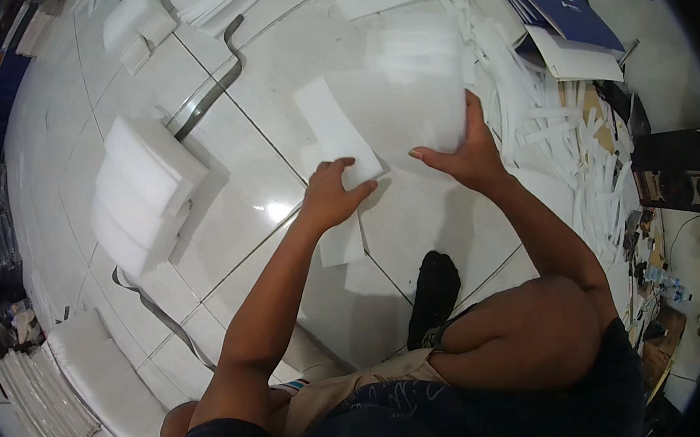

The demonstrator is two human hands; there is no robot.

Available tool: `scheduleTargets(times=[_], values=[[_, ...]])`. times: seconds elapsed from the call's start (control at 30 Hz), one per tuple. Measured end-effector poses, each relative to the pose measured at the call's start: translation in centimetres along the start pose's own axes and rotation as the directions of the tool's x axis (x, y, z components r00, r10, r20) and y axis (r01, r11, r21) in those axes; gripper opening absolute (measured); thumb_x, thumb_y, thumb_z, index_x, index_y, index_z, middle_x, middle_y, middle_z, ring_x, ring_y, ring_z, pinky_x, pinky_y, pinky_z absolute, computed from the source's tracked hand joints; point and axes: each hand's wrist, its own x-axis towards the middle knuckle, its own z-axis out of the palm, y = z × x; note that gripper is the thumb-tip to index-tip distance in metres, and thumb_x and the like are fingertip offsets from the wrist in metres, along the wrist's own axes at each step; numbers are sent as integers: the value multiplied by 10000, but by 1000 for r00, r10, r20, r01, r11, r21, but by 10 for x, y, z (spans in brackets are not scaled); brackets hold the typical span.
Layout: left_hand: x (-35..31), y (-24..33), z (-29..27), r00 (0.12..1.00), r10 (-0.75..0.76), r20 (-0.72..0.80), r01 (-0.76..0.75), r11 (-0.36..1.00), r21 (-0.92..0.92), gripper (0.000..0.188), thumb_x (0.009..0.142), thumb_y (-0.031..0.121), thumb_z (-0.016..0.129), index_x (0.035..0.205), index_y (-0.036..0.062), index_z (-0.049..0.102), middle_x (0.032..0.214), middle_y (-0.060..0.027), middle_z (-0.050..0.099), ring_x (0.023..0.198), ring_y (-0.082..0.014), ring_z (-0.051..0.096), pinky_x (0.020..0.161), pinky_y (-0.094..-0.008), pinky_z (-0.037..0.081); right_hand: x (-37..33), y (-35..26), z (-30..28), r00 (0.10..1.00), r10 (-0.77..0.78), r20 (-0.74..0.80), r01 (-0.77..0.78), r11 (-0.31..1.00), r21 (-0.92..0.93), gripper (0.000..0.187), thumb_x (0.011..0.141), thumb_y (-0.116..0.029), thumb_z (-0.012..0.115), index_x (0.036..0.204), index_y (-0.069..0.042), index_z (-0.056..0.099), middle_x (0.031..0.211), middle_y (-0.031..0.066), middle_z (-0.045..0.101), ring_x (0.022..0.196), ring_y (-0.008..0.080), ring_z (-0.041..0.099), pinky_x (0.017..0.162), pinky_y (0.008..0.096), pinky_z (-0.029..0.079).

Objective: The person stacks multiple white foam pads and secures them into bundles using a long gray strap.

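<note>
My left hand (pixel 336 194) is closed at the near end of a white foam strip (pixel 331 123), its thumb and fingers curled about that end. Another pale strip (pixel 341 243) lies on the tiles just below this hand. To the right, a stack of translucent white foam sheets (pixel 417 86) is cupped at its near right corner by my right hand (pixel 472 152). The right thumb runs along the near edge, while the fingers press against the right side. Some of those fingertips are hidden by the stack.
A thick folded foam bundle (pixel 145 192) sits at left, beside a grey strap (pixel 208 97) on the tiles. Foam offcuts (pixel 545 141) heap up at right, below dark blue folders (pixel 552 1). My socked foot (pixel 433 295) rests nearby. A dark box (pixel 670 171) stands at far right.
</note>
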Motion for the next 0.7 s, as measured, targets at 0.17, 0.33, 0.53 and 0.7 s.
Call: scheduleTargets(times=[0.17, 0.33, 0.53, 0.7], values=[[-5, 10, -2, 955, 242, -172, -297, 814, -499, 879, 768, 370, 774, 1431, -12, 343, 1325, -203, 506, 1272, -332, 478, 1041, -441, 402, -3, 4, 7, 998, -33, 53, 14, 948, 319, 1044, 646, -255, 900, 1413, 16, 246, 1361, 196, 430, 1256, 297, 471, 1027, 411, 416], [-7, 41, -1, 947, 306, -93, -273, 622, -734, 1078, 670, 150, 865, 1489, 16, 176, 1387, -183, 426, 1323, -286, 407, 1069, -412, 373, -17, 21, 10, 918, -146, 368, 140, 989, 43, 1095, 629, -268, 890, 1465, -11, 232, 1384, 186, 402, 1333, 304, 370, 1107, 415, 305], [-20, 33, 12, 840, 490, -235, -535, 667, -519, 1222, 607, 237, 904, 1503, 15, 103, 1467, -233, 305, 1372, -336, 339, 1106, -446, 320, -31, 39, 14, 872, -11, 489, -32, 996, 79, 979, 643, -243, 886, 1432, -90, 327, 1401, 131, 429, 1274, 282, 440, 1035, 400, 402], [-9, 4, 28, 884, 454, -114, -466, 830, -307, 1229, 600, 315, 891, 1498, -11, 117, 1446, -275, 293, 1381, -426, 279, 1128, -478, 276, -39, 53, 29, 933, -285, 220, 234, 944, 232, 662, 707, -245, 833, 1272, -82, 529, 1341, 140, 507, 1206, 281, 508, 992, 395, 446]])
